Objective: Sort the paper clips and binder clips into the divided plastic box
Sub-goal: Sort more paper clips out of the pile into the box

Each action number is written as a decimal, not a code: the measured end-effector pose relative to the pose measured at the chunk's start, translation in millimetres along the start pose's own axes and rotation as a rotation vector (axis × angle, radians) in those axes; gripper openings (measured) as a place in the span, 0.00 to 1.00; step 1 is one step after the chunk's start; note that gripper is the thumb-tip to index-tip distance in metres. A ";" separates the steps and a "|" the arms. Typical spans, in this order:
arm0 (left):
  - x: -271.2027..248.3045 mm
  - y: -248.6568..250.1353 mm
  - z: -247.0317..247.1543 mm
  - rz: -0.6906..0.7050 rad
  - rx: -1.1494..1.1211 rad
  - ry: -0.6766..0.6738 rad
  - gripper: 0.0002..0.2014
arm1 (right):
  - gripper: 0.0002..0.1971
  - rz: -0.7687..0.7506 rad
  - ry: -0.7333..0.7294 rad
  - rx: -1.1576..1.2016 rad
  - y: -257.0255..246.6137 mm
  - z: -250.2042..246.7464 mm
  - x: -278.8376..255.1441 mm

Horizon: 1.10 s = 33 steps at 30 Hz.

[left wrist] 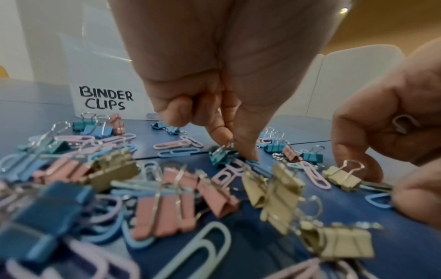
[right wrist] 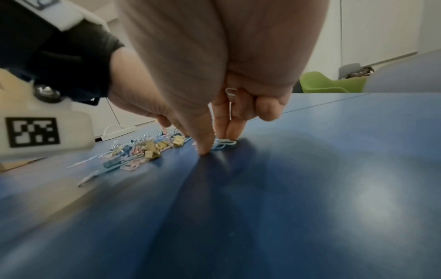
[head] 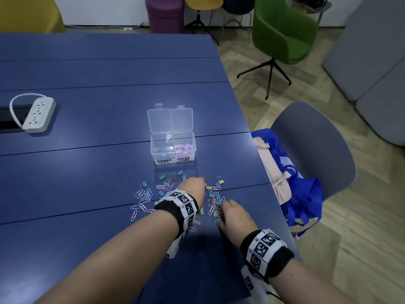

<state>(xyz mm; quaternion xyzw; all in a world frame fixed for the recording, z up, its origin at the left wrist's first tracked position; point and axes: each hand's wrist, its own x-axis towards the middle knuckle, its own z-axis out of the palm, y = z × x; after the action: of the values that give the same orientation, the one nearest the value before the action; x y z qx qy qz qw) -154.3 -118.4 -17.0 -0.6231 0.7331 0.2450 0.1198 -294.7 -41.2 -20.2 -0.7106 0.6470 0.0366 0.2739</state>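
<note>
On a blue table (head: 92,119), a clear divided box (head: 172,148) stands open, its lids (head: 170,119) tipped back; the right compartment, labelled "PAPER CLIPS", holds pink and blue paper clips (head: 184,148), while the left one, labelled "BINDER CLIPS", looks bare. Just in front of the box a loose pile (head: 175,196) of pastel paper clips and binder clips lies scattered. The left hand (head: 192,186) reaches into the pile, thumb and forefinger closing on the wire handle of a teal binder clip (left wrist: 219,156), the other fingers curled in. The right hand (head: 235,218) works the pile's near right edge, several clips bunched in its curled fingers, its fingertips (right wrist: 205,149) pressed to the table at a blue paper clip (right wrist: 224,144). A white power strip (head: 39,115) lies far left, and a grey chair (head: 315,148) holding bags stands to the right
</note>
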 end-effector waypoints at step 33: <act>-85.4 -107.9 1.5 -0.054 -1.241 -0.163 0.04 | 0.13 0.269 -0.377 1.445 -34.6 -13.7 23.7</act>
<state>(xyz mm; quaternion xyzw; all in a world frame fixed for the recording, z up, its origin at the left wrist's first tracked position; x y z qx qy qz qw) -33.0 -55.8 0.1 -0.5742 0.4267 0.6688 -0.2026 -262.5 -68.1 -6.3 -0.2511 0.5333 -0.2423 0.7706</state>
